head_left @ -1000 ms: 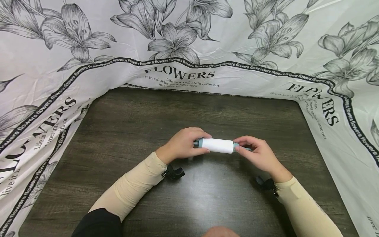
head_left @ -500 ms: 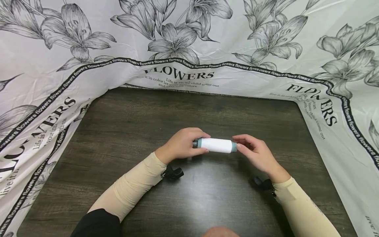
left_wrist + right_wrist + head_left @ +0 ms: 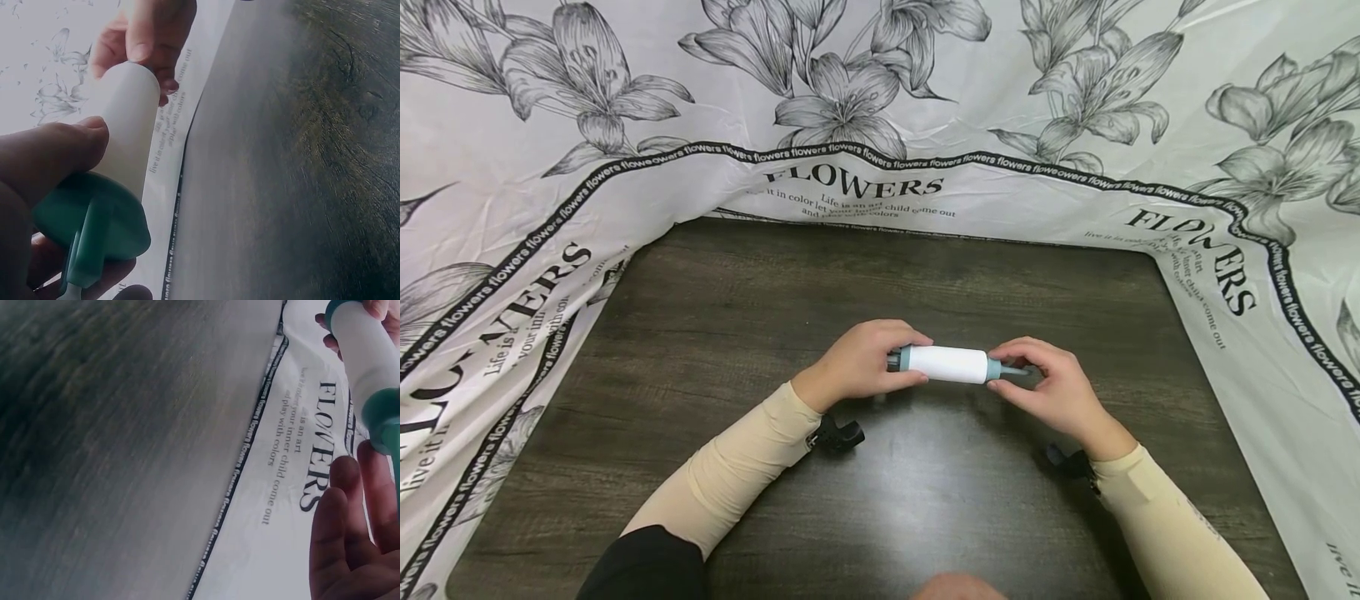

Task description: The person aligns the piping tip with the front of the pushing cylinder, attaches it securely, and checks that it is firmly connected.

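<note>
At the tube's nine o'clock, my left hand grips the teal cap and the adjoining end of the white tube, which lies between my hands over the dark table. At its three o'clock, the teal collar meets the tube, with a slender nozzle beyond; my right hand pinches this collar. Both end pieces appear fitted; whether the collar needs further tightening, I cannot tell.
</note>
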### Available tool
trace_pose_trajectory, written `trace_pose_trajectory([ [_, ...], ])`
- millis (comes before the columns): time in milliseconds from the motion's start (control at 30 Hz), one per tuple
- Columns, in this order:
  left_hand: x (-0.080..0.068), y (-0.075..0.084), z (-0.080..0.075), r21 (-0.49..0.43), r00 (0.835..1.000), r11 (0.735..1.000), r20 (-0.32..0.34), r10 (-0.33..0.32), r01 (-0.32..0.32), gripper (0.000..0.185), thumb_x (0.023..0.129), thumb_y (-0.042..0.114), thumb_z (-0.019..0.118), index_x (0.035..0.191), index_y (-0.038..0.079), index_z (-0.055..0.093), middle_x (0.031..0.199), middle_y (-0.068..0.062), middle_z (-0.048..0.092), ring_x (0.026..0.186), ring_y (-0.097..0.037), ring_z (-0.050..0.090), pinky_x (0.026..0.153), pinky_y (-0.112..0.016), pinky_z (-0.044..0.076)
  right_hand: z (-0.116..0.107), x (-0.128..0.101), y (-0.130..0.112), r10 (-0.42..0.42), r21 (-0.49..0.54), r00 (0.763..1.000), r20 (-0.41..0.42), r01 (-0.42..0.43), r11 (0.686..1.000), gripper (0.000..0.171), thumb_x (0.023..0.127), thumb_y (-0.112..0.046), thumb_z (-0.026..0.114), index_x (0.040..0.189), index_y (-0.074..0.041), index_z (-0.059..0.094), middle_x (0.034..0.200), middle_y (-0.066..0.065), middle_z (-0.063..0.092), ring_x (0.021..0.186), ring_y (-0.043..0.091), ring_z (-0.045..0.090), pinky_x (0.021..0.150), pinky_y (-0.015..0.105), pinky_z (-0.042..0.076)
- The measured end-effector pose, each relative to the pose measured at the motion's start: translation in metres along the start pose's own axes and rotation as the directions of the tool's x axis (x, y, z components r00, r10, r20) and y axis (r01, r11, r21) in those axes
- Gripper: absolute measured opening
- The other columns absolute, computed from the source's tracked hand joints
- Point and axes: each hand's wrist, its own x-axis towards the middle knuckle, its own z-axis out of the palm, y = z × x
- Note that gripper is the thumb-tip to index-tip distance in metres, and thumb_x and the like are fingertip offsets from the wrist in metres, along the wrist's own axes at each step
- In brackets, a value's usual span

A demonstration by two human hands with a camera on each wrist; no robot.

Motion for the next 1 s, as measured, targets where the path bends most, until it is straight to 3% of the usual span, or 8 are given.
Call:
trace_pose_trajectory([
  [267, 0.0001, -0.0003, 0.0005, 0.004, 1.000, 1.000, -0.003, 0.011, -0.011, 0.041, 0.081, 0.041, 0.076, 0.115, 0.020, 0.069, 0.106, 0.011, 0.065, 0.086, 0.000, 0.055, 0.072, -0.021, 0.045, -0.0013, 0.0003, -0.0033, 0.133, 0.020, 0.990, 0.044, -0.134, 0.991, 0.029, 0.080, -0.001, 0.077, 0.107, -0.005, 0.069, 0.097, 0.004, 0.071, 0.087, 0.019, 0.067, 0.074, 0.026, 0.053],
  [433, 0.0006, 0.0000, 0.0024, 0.013, 1.000, 1.000, 0.011, 0.016, -0.016, 0.041, 0.082, 0.041, 0.076, 0.116, 0.019, 0.069, 0.107, 0.010, 0.065, 0.088, 0.000, 0.056, 0.072, -0.021, 0.046, -0.0020, 0.0001, -0.0066, 0.219, -0.003, 0.973, 0.068, -0.219, 0.976, 0.019, 0.089, -0.005, 0.069, 0.108, -0.007, 0.069, 0.092, 0.003, 0.071, 0.079, 0.016, 0.065, 0.063, 0.025, 0.050],
  [600, 0.0007, 0.0016, 0.0026, 0.013, 1.000, 1.000, 0.017, 0.012, -0.013, 0.041, 0.082, 0.042, 0.075, 0.116, 0.020, 0.069, 0.107, 0.010, 0.065, 0.088, 0.000, 0.056, 0.073, -0.020, 0.045, -0.0024, 0.0008, -0.0095, 0.247, -0.041, 0.966, 0.078, -0.245, 0.969, 0.016, 0.093, -0.008, 0.064, 0.108, -0.009, 0.070, 0.089, 0.001, 0.071, 0.069, 0.016, 0.060, 0.056, 0.027, 0.045],
  [1000, 0.0015, 0.0017, 0.0037, 0.008, 1.000, 1.000, 0.009, 0.022, -0.022, 0.042, 0.081, 0.041, 0.076, 0.116, 0.019, 0.070, 0.106, 0.010, 0.065, 0.088, 0.000, 0.056, 0.073, -0.021, 0.046, -0.0026, 0.0007, -0.0073, 0.292, 0.013, 0.950, 0.114, -0.295, 0.955, 0.016, 0.097, -0.012, 0.059, 0.108, -0.008, 0.069, 0.093, 0.002, 0.071, 0.074, 0.025, 0.069, 0.062, 0.028, 0.053],
])
